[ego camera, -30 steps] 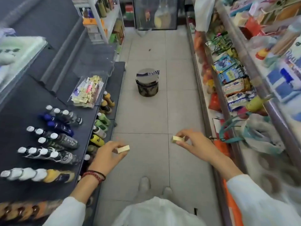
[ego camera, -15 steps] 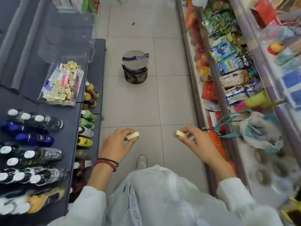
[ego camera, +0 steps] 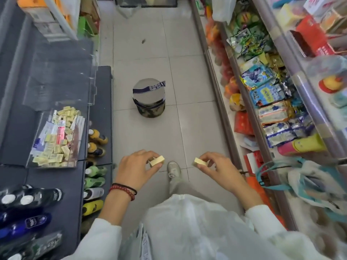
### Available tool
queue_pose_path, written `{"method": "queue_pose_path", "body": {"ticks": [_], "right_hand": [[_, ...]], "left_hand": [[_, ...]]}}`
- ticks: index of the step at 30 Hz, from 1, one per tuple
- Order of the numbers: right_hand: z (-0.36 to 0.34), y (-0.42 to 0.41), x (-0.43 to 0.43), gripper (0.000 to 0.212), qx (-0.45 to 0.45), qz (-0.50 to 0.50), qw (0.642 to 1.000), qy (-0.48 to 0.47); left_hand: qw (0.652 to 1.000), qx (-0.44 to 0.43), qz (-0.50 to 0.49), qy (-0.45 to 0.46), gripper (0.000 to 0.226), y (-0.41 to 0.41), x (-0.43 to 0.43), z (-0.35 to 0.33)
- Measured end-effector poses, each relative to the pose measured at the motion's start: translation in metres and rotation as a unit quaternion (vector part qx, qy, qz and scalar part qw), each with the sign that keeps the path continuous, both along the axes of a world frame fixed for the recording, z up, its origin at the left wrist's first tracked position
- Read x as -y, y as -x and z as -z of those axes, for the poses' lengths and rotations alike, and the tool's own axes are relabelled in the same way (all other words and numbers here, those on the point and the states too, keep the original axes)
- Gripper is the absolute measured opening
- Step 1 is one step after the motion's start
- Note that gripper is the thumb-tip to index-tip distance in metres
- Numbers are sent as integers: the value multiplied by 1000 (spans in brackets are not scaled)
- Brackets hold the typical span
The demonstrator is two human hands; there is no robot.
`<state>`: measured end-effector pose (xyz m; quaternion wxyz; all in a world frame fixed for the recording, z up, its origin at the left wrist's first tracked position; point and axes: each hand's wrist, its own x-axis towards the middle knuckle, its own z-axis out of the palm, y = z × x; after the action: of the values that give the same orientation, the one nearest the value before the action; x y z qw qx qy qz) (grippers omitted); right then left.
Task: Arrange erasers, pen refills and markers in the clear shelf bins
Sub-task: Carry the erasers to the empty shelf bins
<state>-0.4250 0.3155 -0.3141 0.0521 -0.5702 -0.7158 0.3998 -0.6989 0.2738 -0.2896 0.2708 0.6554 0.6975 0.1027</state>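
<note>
Head view, tiled floor (ego camera: 150,44) between shelves (ego camera: 102,87): left hand (ego camera: 136,169) pinches one eraser (ego camera: 157,160), right hand (ego camera: 219,168) another eraser (ego camera: 200,162).

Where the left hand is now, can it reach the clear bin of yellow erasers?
Probably yes. The left hand, pinching an eraser, is near the shelf. The clear bin looks open on top, and nothing stands between them.
</note>
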Motion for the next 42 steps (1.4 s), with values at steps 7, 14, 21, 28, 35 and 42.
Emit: {"method": "queue_pose_path", "body": {"ticks": [7, 14, 21, 28, 35, 42], "right_hand": [[-6, 25, -127, 12, -12, -72, 997, 2], [-11, 45, -240, 9, -11, -65, 998, -18], [-12, 76, -349, 7, -8, -30, 999, -37], [-23, 112, -444, 10, -14, -35, 998, -47], [-5, 149, -540, 10, -26, -129, 991, -3], [0, 206, -675, 16, -3, -318, 948, -11]], "left_hand": [[995, 14, -101, -2, 13, 29, -84, -15], [993, 22, -112, 6, 16, 49, -182, -20], [997, 2, -76, -6, 13, 81, -308, -17], [997, 2, -79, -24, 16, 121, -397, -22], [988, -7, -156, 16, 17, 139, -455, -9], [948, -17, -318, 10, 19, 140, -505, -6]]}}
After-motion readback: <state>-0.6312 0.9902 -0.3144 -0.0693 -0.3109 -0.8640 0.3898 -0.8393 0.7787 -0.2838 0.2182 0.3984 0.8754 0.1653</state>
